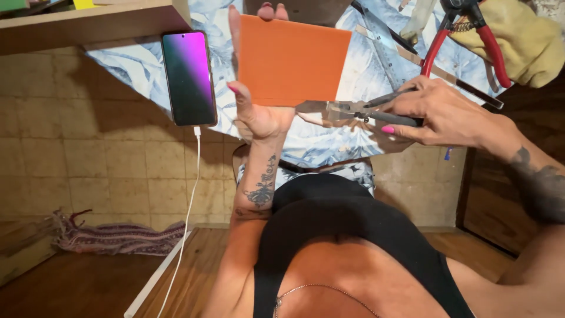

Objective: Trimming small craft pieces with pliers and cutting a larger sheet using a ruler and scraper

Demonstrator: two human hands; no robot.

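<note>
Over the leaf-print table cloth [329,141], the left hand [259,112] holds an orange sheet [288,59] upright, thumb and fingers closed on its left edge. The right hand [435,112] is wrapped around grey shears [353,110], whose blades meet the sheet's lower edge. The one-sided hold could let the sheet twist, dragging a cut crooked or towards the thumb.
</note>
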